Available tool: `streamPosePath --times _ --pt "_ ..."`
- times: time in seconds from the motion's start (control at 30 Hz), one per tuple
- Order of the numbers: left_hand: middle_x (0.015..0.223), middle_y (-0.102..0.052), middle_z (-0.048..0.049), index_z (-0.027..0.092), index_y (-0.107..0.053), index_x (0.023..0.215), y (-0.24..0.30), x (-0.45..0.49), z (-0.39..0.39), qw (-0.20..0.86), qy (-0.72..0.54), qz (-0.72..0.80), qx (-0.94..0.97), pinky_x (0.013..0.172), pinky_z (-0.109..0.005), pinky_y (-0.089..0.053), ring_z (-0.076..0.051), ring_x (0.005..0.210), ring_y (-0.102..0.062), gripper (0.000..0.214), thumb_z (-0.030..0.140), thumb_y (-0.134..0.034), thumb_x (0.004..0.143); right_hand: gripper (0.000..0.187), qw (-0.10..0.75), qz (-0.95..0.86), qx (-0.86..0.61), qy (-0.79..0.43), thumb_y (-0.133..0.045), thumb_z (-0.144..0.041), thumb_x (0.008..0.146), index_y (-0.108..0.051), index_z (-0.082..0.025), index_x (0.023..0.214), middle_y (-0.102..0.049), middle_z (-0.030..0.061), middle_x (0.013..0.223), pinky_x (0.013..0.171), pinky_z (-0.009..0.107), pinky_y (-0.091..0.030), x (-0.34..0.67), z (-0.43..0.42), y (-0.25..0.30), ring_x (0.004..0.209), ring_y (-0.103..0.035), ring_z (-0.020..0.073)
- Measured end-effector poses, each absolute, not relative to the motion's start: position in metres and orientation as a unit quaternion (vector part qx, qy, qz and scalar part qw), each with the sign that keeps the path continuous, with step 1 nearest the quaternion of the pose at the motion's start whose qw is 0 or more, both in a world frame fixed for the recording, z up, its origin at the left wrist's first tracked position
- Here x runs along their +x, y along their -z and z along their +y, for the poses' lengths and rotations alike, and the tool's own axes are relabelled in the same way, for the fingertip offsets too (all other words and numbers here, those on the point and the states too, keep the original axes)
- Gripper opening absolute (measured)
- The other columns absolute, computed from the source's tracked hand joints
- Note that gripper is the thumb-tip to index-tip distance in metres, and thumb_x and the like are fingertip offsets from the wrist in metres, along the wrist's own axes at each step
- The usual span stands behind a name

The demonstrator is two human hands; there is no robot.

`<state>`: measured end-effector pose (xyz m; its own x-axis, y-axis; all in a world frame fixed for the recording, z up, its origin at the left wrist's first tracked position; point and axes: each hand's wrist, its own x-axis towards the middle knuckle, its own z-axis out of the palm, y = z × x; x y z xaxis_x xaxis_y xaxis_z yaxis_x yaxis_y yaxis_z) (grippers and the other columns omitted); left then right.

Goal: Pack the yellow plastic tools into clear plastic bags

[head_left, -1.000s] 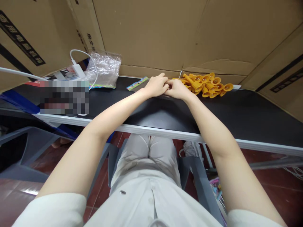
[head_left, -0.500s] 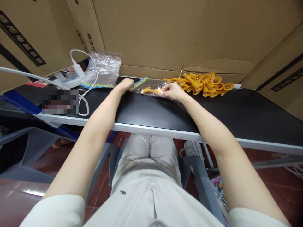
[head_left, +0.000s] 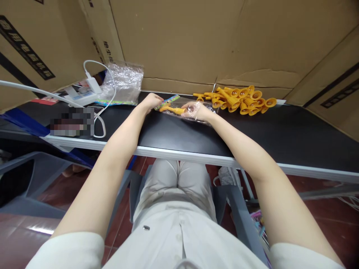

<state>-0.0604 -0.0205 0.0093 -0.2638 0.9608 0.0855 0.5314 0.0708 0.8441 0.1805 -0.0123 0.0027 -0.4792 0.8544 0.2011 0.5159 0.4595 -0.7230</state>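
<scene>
Clear bag [head_left: 181, 102] lies on the black table [head_left: 182, 136], a yellow horn [head_left: 176, 110] inside. Left hand [head_left: 152, 101] is clamped on its header end; right hand [head_left: 198, 111] sits at the opposite end beside the horn, grip indeterminable.

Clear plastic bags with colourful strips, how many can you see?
2 visible: one bag at the left hand and right hand, another bag farther left on the black table; more may be hidden beneath it.

The head camera looks forward, down (near the table [head_left: 182, 136]).
</scene>
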Motion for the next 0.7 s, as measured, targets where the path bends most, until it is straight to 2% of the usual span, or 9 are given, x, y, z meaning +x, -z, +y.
streamPosePath --times 0.1,0.23,0.3,0.37,0.43,0.5,0.57,0.63,0.7 --pt "0.098 -0.084 -0.0112 0.013 -0.082 0.094 -0.009 -0.062 -0.022 0.244 -0.386 0.694 0.556 0.099 -0.033 -0.06 -0.028 0.107 -0.077 0.028 0.009 -0.071 0.068 0.037 0.287 -0.785 -0.413 -0.363 -0.09 -0.019 0.072 -0.084 -0.014 0.108 -0.083 0.0112 0.116 0.109 0.041 -0.06 0.182 -0.009 -0.001 0.11 -0.077 0.0267" --pt "0.116 -0.083 -0.0152 0.016 -0.08 0.095 -0.009 -0.067 -0.025 0.186 -0.318 0.727 0.58 0.107 -0.033 -0.057 -0.031 0.119 -0.075 0.022 0.027 -0.081 0.076 0.042 0.243 -0.773 -0.39 -0.438 -0.091 -0.018 0.07 -0.084 -0.017 0.112 -0.083 0.0081 0.118 0.112 0.04 -0.061 0.185 -0.01 -0.01 0.12 -0.076 0.028" --pt "0.123 -0.082 -0.0159 0.018 -0.079 0.097 -0.009 -0.069 -0.025 0.166 -0.278 0.743 0.585 0.112 -0.035 -0.054 -0.033 0.125 -0.074 0.024 0.031 -0.082 0.077 0.036 0.202 -0.782 -0.383 -0.448 -0.091 -0.016 0.069 -0.085 -0.021 0.105 -0.084 0.0053 0.116 0.111 0.039 -0.062 0.189 -0.011 -0.022 0.122 -0.076 0.0287" --pt "0.132 -0.08 -0.0155 0.02 -0.079 0.104 -0.009 -0.069 -0.025 0.152 -0.251 0.756 0.585 0.116 -0.039 -0.052 -0.034 0.131 -0.071 0.027 0.028 -0.082 0.077 0.024 0.157 -0.793 -0.4 -0.433 -0.09 -0.014 0.071 -0.085 -0.022 0.093 -0.084 0.0054 0.11 0.107 0.04 -0.063 0.196 -0.008 -0.039 0.117 -0.078 0.0293" --pt "0.143 -0.074 -0.0159 0.021 -0.077 0.112 -0.009 -0.069 -0.025 0.133 -0.24 0.763 0.585 0.121 -0.046 -0.049 -0.037 0.139 -0.067 0.034 0.021 -0.079 0.078 0.011 0.128 -0.797 -0.448 -0.383 -0.089 -0.016 0.076 -0.084 -0.02 0.084 -0.083 0.0089 0.099 0.099 0.045 -0.066 0.205 0.001 -0.055 0.105 -0.08 0.031" --pt "0.156 -0.065 -0.0173 0.021 -0.075 0.12 -0.008 -0.069 -0.025 0.113 -0.237 0.764 0.589 0.126 -0.051 -0.043 -0.039 0.146 -0.061 0.04 0.016 -0.075 0.08 0.002 0.146 -0.794 -0.514 -0.29 -0.084 -0.019 0.085 -0.083 -0.017 0.085 -0.081 0.0129 0.091 0.092 0.05 -0.066 0.216 0.015 -0.066 0.095 -0.081 0.0328" --pt "0.162 -0.059 -0.0158 0.021 -0.074 0.125 -0.008 -0.069 -0.025 0.103 -0.241 0.761 0.593 0.128 -0.049 -0.041 -0.037 0.15 -0.056 0.045 0.013 -0.07 0.081 0.012 0.189 -0.785 -0.566 -0.166 -0.076 -0.019 0.092 -0.084 -0.012 0.098 -0.081 0.0171 0.094 0.094 0.053 -0.064 0.226 0.032 -0.069 0.096 -0.08 0.0344" --pt "0.161 -0.061 -0.012 0.022 -0.075 0.128 -0.007 -0.069 -0.024 0.102 -0.253 0.753 0.598 0.128 -0.04 -0.041 -0.033 0.15 -0.057 0.052 0.009 -0.065 0.078 0.027 0.198 -0.785 -0.583 -0.067 -0.07 -0.015 0.095 -0.083 -0.008 0.117 -0.081 0.0197 0.11 0.105 0.053 -0.059 0.231 0.046 -0.063 0.113 -0.078 0.0359" --pt "0.157 -0.065 -0.0099 0.021 -0.076 0.13 -0.007 -0.068 -0.025 0.101 -0.263 0.741 0.61 0.125 -0.032 -0.042 -0.029 0.147 -0.059 0.06 0.006 -0.06 0.075 0.04 0.167 -0.8 -0.576 -0.038 -0.068 -0.012 0.095 -0.078 -0.012 0.134 -0.078 0.0178 0.131 0.116 0.051 -0.053 0.231 0.055 -0.051 0.132 -0.071 0.0347"
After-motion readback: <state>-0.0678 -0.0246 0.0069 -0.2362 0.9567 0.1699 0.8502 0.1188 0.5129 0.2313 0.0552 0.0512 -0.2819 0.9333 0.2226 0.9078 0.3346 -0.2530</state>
